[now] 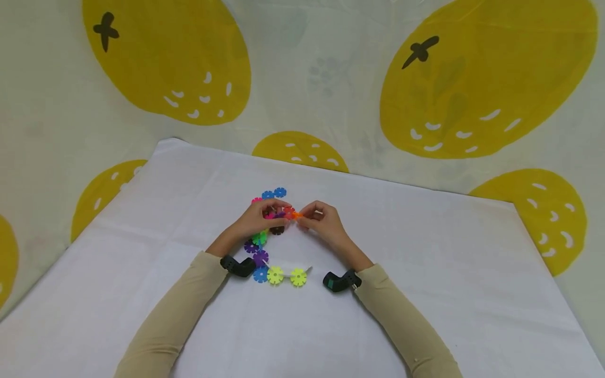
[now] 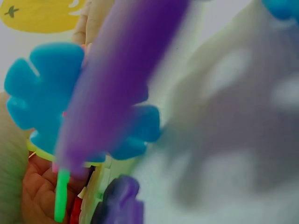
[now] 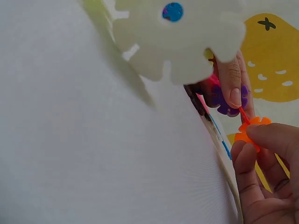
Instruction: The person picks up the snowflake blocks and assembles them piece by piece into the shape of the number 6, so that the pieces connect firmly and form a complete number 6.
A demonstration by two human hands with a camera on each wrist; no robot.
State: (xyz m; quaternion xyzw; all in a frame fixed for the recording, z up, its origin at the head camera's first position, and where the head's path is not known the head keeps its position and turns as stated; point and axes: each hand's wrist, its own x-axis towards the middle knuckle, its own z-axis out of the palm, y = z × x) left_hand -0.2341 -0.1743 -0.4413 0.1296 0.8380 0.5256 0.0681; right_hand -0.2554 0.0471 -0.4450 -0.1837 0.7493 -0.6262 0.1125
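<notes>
My left hand (image 1: pixel 259 218) grips the end of a chain of notched plastic snowflake discs, its thumb over a purple disc (image 3: pixel 217 99). A red disc (image 1: pixel 289 210) sticks out past those fingertips. Between thumb and fingers my right hand (image 1: pixel 326 223) pinches an orange disc (image 3: pixel 262 120), which meets the red one edge to edge. Close to the left wrist camera, a blue disc (image 2: pixel 51 88) stands behind a blurred purple disc (image 2: pixel 117 79) seen edge-on. A brown disc (image 1: pixel 277 230) shows under the left fingers, which hide part of the chain.
More linked discs curve around the left hand: blue ones (image 1: pixel 280 192) at the far side, a green one (image 1: pixel 259 238), a purple one (image 1: pixel 260 258), then yellow ones (image 1: pixel 298 277) nearer me. A white cloth (image 1: pixel 425 273) covers the table; a fruit-print curtain (image 1: pixel 302 94) hangs behind.
</notes>
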